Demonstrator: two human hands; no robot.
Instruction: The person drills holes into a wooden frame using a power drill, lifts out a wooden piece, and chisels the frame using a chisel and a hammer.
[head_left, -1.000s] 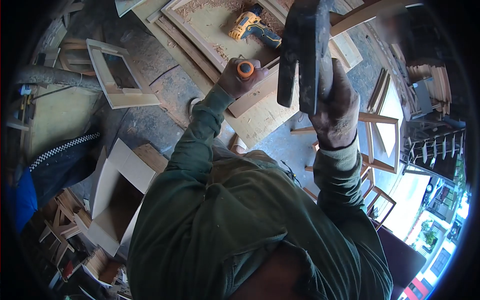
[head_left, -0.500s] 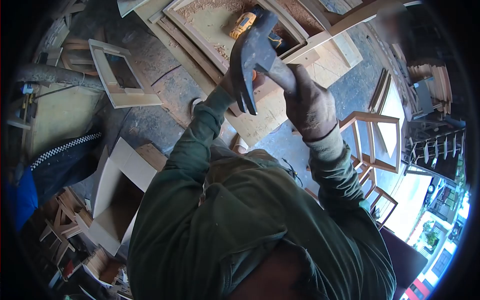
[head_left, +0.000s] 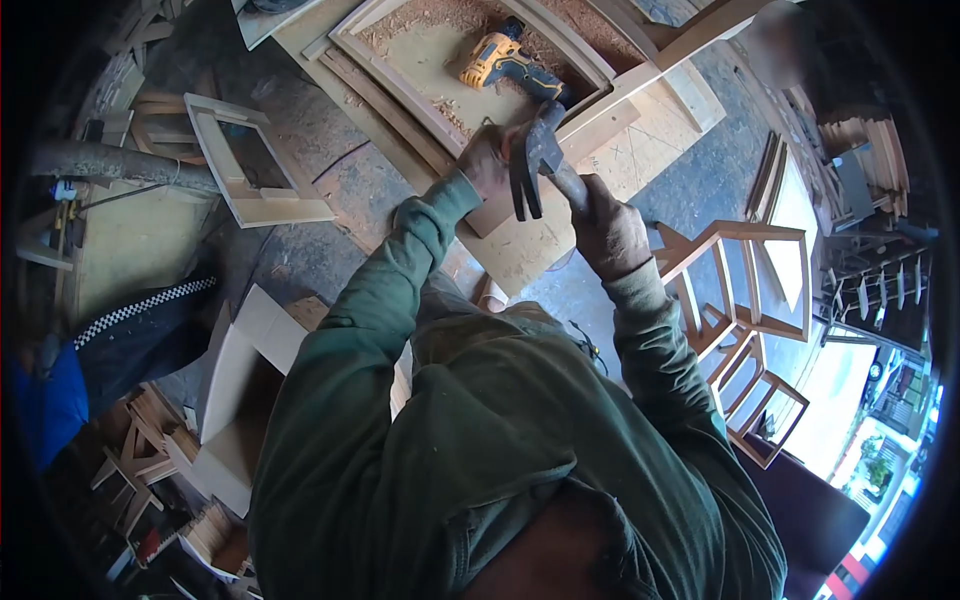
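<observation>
A claw hammer (head_left: pixel 537 160) is gripped by its shaft in my right hand (head_left: pixel 612 235), its dark claw pointing back towards me. Just beyond and left of the hammer's head, my left hand (head_left: pixel 484 163) is closed at the edge of a wooden frame (head_left: pixel 448 148). The hammer partly covers its fingers, so what they hold cannot be made out. A light wood block (head_left: pixel 497 212) juts out below that hand. Inside the frame lies a yellow and black cordless drill (head_left: pixel 505 68) among wood shavings.
Chair-like wooden frames (head_left: pixel 745 280) stand at the right. Another wooden frame (head_left: pixel 270 207) leans at the left, above an open cardboard box (head_left: pixel 222 430). Scrap wood (head_left: pixel 130 465) is piled at lower left. A plywood sheet (head_left: pixel 530 255) extends under the work.
The hammer and my right hand have come down, away from my head and closer to my left hand. The drill now shows more fully.
</observation>
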